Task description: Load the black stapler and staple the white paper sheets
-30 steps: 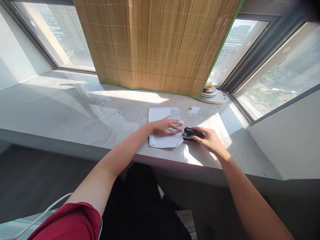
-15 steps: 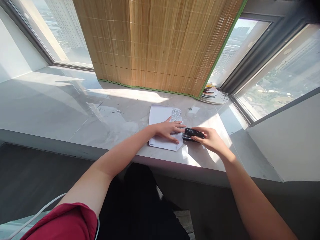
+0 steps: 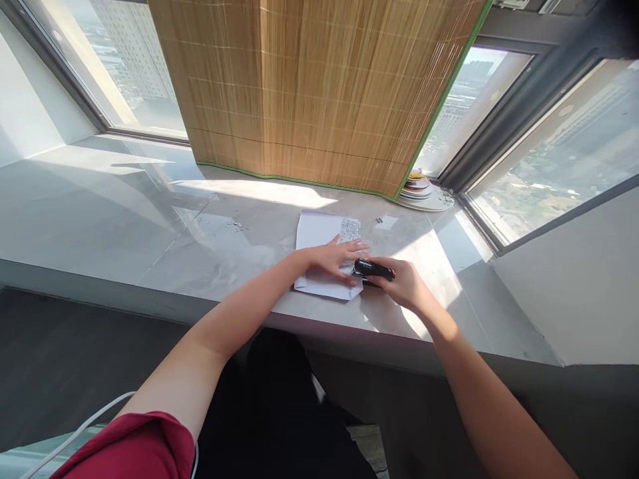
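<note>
A white sheet of paper [image 3: 318, 229], with a strip of dense dark print down its right part, lies on the window ledge. My left hand [image 3: 335, 258] rests flat across it with fingers spread. In my right hand [image 3: 403, 283] is a black stapler [image 3: 374, 269], gripped from its rear end. The stapler's front reaches over the paper's right edge, close to my left fingers. Whether the edge sits between its jaws I cannot tell, as my fingers hide part of it.
Several loose staples [image 3: 234, 226] are scattered on the ledge [image 3: 164, 233] at left. Small staple strips [image 3: 379, 220] lie beyond the stapler. A bamboo blind [image 3: 309, 93] hangs at the back. Stacked plates [image 3: 419, 193] stand in the right corner by the windows.
My right hand has moved left with the stapler, bringing its front over the paper's right edge. My left hand stays spread on the paper.
</note>
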The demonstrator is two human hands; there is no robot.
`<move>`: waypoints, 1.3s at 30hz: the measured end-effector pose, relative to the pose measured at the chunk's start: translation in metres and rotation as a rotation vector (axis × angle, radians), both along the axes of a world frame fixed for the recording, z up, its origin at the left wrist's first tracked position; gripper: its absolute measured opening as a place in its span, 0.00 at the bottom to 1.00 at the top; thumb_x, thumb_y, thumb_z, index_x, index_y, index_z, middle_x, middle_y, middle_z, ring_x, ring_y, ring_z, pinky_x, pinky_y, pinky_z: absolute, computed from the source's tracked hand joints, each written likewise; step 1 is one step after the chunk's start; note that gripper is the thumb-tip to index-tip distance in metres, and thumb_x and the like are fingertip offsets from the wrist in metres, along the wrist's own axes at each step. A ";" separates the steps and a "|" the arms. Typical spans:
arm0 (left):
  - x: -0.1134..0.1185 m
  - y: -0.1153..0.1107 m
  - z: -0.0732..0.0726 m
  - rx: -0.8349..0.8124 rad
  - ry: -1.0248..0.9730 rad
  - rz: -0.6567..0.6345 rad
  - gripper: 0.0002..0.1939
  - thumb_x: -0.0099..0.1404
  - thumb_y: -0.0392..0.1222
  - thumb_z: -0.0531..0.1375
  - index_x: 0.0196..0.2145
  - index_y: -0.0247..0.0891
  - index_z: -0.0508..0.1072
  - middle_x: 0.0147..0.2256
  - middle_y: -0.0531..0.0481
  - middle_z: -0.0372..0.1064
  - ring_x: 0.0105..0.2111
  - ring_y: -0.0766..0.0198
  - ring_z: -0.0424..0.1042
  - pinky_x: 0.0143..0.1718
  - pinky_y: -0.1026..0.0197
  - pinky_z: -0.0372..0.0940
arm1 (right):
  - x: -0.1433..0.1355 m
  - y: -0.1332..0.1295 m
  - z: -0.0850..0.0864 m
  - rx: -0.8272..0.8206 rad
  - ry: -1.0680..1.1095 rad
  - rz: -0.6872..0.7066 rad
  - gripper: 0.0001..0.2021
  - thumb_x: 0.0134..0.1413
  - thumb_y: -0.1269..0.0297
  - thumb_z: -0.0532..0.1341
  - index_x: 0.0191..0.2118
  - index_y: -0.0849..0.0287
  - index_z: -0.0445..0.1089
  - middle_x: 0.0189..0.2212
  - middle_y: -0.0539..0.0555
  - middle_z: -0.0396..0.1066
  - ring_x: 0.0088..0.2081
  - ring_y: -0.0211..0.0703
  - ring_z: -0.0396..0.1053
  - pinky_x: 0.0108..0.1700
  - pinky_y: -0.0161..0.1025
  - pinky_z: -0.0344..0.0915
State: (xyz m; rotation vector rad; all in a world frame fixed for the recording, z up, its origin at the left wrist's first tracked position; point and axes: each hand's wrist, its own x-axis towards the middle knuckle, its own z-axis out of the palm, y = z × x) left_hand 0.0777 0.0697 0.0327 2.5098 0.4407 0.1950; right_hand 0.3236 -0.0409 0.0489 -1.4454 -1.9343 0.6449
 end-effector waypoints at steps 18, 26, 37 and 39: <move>-0.012 0.009 -0.002 0.077 0.129 0.034 0.43 0.72 0.66 0.62 0.78 0.48 0.63 0.82 0.46 0.37 0.82 0.38 0.33 0.79 0.31 0.21 | -0.025 0.011 -0.036 0.483 -0.123 0.051 0.22 0.72 0.66 0.59 0.64 0.41 0.80 0.53 0.58 0.81 0.51 0.59 0.76 0.55 0.59 0.74; -0.014 0.004 0.006 0.106 0.208 0.039 0.44 0.75 0.67 0.56 0.81 0.48 0.54 0.82 0.46 0.33 0.82 0.41 0.29 0.77 0.29 0.19 | -0.029 0.006 -0.041 0.634 -0.244 0.009 0.25 0.71 0.76 0.57 0.63 0.44 0.80 0.53 0.56 0.81 0.50 0.53 0.75 0.52 0.52 0.67; -0.011 0.004 0.006 0.083 0.196 0.071 0.44 0.73 0.65 0.60 0.80 0.52 0.55 0.82 0.47 0.35 0.82 0.40 0.31 0.77 0.28 0.20 | -0.034 0.003 -0.034 0.611 -0.332 -0.002 0.23 0.73 0.74 0.56 0.62 0.46 0.80 0.53 0.55 0.82 0.50 0.52 0.74 0.49 0.51 0.62; -0.011 0.003 0.007 0.077 0.188 0.073 0.44 0.73 0.65 0.60 0.80 0.52 0.56 0.82 0.47 0.36 0.82 0.39 0.32 0.77 0.27 0.20 | -0.034 0.003 -0.034 0.598 -0.352 -0.005 0.24 0.72 0.75 0.56 0.62 0.45 0.80 0.53 0.55 0.82 0.50 0.53 0.74 0.49 0.51 0.61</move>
